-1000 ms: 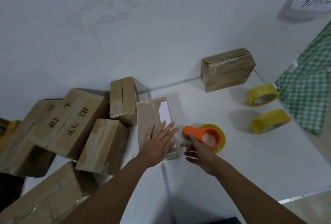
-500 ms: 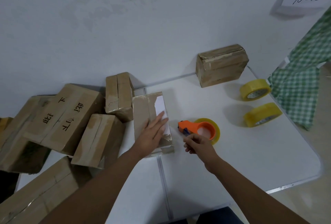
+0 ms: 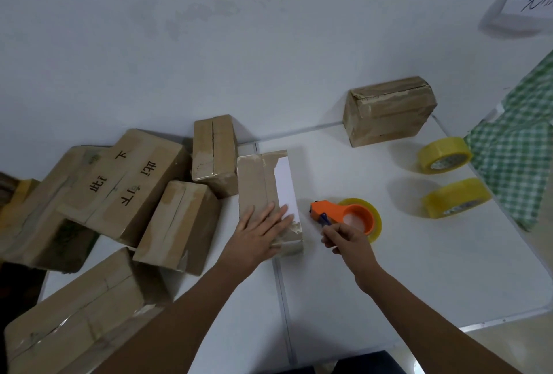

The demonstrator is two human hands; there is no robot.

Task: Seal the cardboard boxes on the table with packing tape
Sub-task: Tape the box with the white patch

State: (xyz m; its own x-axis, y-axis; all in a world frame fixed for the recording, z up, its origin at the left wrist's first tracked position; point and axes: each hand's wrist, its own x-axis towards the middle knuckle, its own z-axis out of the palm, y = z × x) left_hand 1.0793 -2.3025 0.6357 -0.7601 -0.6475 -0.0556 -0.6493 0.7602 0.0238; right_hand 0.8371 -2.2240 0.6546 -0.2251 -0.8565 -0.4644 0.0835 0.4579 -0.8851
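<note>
Item in hand: one cardboard box (image 3: pixel 266 194), lying flat near the middle of the surface (image 3: pixel 404 278), beside the seam that runs from the near edge toward the far edge. The left hand (image 3: pixel 260 233) lies flat on the box's near end, fingers (image 3: pixel 281 218) straight and spread, pressing it down. The top shows old torn tape and a white label along its right side; no fresh strip can be made out, so this box reads as not yet sealed.

Tool: orange tape dispenser (image 3: pixel 344 216) with a yellowish roll, flat on the surface just right of the box. The right hand (image 3: pixel 344 240) is at its near side, fingers curled, apparently pinching the tape end or the dispenser's small blue part; which one is too small to tell. Judged stage: drawing tape for this box.

Stock waiting: a heap of boxes (image 3: pixel 125 191) at the left edge, some leaning on one another, several with open centre seams. These appear to remain.

Set apart: one taped box (image 3: pixel 389 110) at the far edge toward the right corner, possibly finished.

Spares: two yellow tape rolls (image 3: pixel 446 155) near the right edge, beside a green checked cloth (image 3: pixel 514 149).
</note>
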